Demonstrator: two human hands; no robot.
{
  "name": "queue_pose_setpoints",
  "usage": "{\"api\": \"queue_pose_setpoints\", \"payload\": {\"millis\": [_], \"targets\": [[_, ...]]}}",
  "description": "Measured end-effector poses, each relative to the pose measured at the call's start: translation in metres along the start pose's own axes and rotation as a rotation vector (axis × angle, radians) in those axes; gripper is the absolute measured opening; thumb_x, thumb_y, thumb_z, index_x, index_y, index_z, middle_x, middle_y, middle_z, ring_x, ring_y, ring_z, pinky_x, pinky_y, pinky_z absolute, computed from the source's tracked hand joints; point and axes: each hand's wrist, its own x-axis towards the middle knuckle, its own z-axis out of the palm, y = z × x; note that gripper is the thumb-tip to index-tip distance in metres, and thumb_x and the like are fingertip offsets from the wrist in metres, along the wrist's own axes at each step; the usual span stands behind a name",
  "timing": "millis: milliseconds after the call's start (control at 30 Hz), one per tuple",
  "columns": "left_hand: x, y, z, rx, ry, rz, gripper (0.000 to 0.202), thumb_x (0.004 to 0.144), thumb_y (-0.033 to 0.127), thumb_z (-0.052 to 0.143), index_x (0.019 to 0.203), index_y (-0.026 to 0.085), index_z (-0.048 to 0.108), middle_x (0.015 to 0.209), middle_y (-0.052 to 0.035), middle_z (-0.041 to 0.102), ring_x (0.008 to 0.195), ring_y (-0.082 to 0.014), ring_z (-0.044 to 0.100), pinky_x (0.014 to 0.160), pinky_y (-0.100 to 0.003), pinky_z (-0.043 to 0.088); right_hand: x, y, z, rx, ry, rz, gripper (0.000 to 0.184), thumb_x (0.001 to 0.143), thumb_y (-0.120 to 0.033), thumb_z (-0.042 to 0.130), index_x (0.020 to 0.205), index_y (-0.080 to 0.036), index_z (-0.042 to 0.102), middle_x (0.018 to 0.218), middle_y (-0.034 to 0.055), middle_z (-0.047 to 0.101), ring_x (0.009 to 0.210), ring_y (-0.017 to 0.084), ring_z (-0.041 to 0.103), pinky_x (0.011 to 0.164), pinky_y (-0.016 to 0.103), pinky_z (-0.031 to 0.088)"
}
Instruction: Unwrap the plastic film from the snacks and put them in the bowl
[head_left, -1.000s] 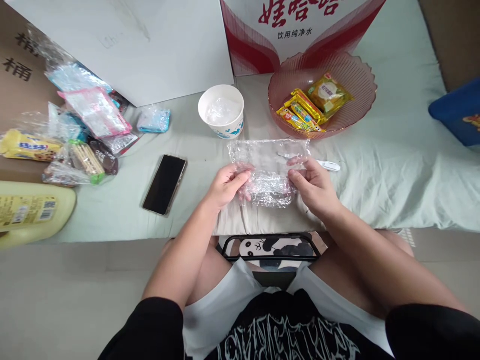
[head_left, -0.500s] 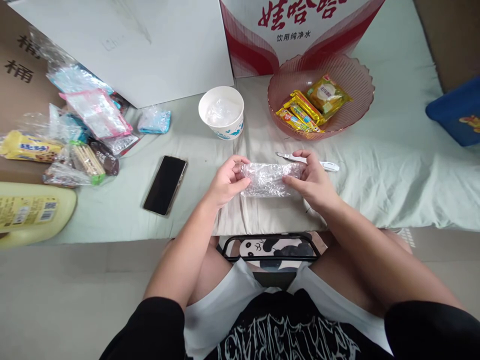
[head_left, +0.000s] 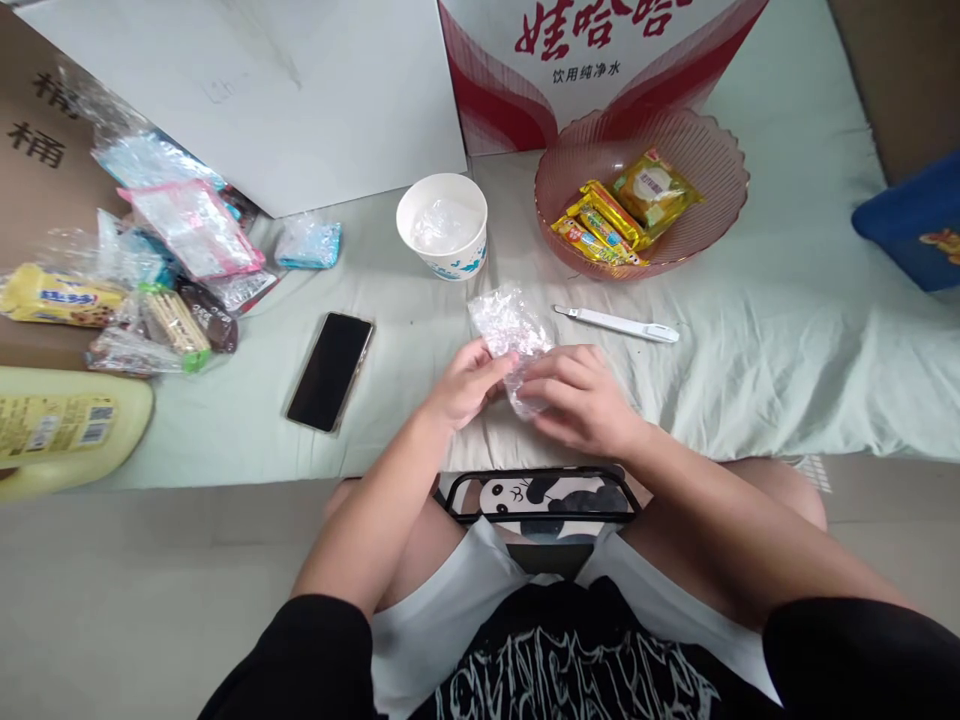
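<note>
A crinkled clear plastic wrapper [head_left: 511, 318] is tilted upright between my hands, above the near edge of the cloth. My left hand [head_left: 466, 385] pinches its left side, thumb on top. My right hand [head_left: 581, 398] is at its lower right, fingers curled against the film; the fingertips partly cover it. Beyond the right hand lies a slim white craft knife [head_left: 619, 323] with a small blade at its left end. A white paper cup [head_left: 457, 262] with blue print stands behind the wrapper, clear crumpled plastic inside it.
A pink ribbed bowl [head_left: 720, 215] at the back right holds several yellow snack packets [head_left: 600, 228]. A black phone [head_left: 330, 370] lies left of my hands. Packaged snacks [head_left: 187, 225] are piled farther left, near a yellow jug [head_left: 120, 425]. Large boxes [head_left: 300, 90] stand behind.
The wrapper has turned from lying level to a steep slant. My right hand has shifted left and nearer me, uncovering the craft knife. My left hand has moved slightly right.
</note>
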Motion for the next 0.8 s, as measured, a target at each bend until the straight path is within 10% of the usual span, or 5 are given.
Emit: {"api": "queue_pose_setpoints", "payload": {"millis": [167,267,433,800], "targets": [[0.0,-0.001,0.002,0.058,0.031,0.051,0.042,0.073,0.05,0.087,0.092,0.016,0.075,0.087,-0.0075,0.079,0.086,-0.0233,0.076,0.082,-0.036,0.06,0.003,0.002,0.002,0.337,0.239,0.376,0.029,0.091,-0.042,0.066,0.114,-0.025,0.062,0.109,0.0072,0.069,0.101,0.022,0.064,0.087,0.04,0.05],[-0.002,-0.003,0.0,0.168,-0.074,0.054,0.039,0.079,0.053,0.082,0.09,0.016,0.077,0.086,-0.0077,0.079,0.083,-0.0217,0.074,0.08,-0.035,0.059,0.006,0.005,0.003,0.64,0.12,0.644,0.041,0.088,-0.052,0.068,0.114,-0.022,0.061,0.096,0.0054,0.068,0.083,0.019,0.063,0.072,0.033,0.051],[-0.007,-0.004,0.001,0.281,-0.097,0.118,0.038,0.08,0.051,0.08,0.099,0.018,0.077,0.089,-0.0055,0.078,0.077,-0.017,0.069,0.071,-0.029,0.055,0.004,0.009,0.006,0.581,-0.008,0.655,0.033,0.088,-0.05,0.068,0.079,-0.02,0.059,0.068,-0.0022,0.052,0.063,0.011,0.045,0.06,0.028,0.039],[-0.004,0.0,-0.003,0.123,-0.068,0.061,0.033,0.074,0.053,0.08,0.08,0.021,0.078,0.066,0.0,0.065,0.054,-0.0112,0.052,0.054,-0.026,0.043,0.007,0.005,-0.002,0.622,0.144,0.499,0.017,0.086,-0.027,0.058,0.075,-0.023,0.071,0.078,0.0028,0.064,0.068,0.015,0.054,0.063,0.031,0.043]]}}
